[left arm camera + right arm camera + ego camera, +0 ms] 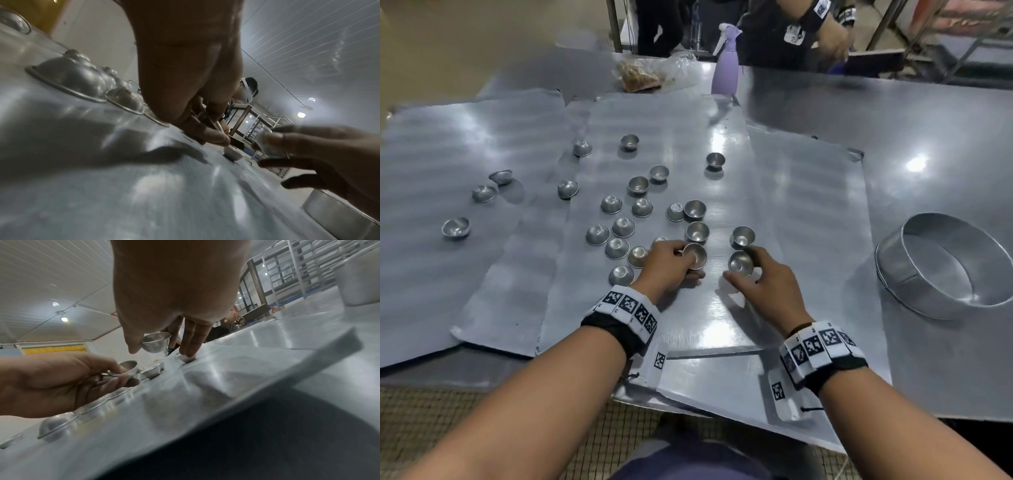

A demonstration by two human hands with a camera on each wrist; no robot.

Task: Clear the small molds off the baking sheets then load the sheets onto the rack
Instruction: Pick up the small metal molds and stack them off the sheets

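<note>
Several small round metal molds [616, 247] lie scattered, some upside down, on overlapping grey baking sheets [726, 318]. Low over the middle sheet, my left hand [690, 265] grips one mold [695, 255] in curled fingers; the right wrist view shows that mold [129, 368] held just above the sheet. Beside it, my right hand [743, 271] pinches another mold [740, 263] between thumb and forefinger, lifted [156, 342] clear of the sheet. Its other fingers [190, 344] reach down onto a mold [186, 359] still on the sheet. In the left wrist view the left fingertips [213, 136] hide most of their mold.
A large round ring pan [914, 274] stands on the table to the right. A lilac spray bottle [725, 65] and a plastic bag [640, 77] sit at the far edge, where another person [801, 31] stands. A metal rack [308, 264] stands beyond the table.
</note>
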